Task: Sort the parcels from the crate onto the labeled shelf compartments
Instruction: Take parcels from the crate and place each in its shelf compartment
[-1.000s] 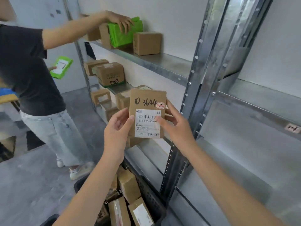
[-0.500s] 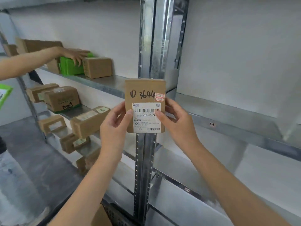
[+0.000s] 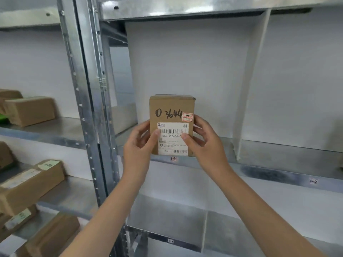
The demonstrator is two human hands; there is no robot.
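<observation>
A small brown cardboard parcel point(image 3: 171, 112) marked "3644" with a white barcode label stands upright at the front edge of a metal shelf point(image 3: 259, 167). My left hand point(image 3: 139, 145) grips its left side, thumb on the label. On the other side my right hand point(image 3: 204, 143) grips the parcel, thumb also on the label. A small compartment tag point(image 3: 173, 158) sits on the shelf edge just below the parcel. The crate is out of view.
A white divider panel point(image 3: 248, 101) splits this shelf level to the right of the parcel. A perforated steel upright point(image 3: 87, 101) stands to the left. Beyond it, the left-hand shelves hold several brown boxes point(image 3: 29, 110). Another tag point(image 3: 313, 181) marks the right compartment.
The view has swung right and up, away from the other person and the crate. Both hands have carried the parcel up to the front edge of the upper right shelf.
</observation>
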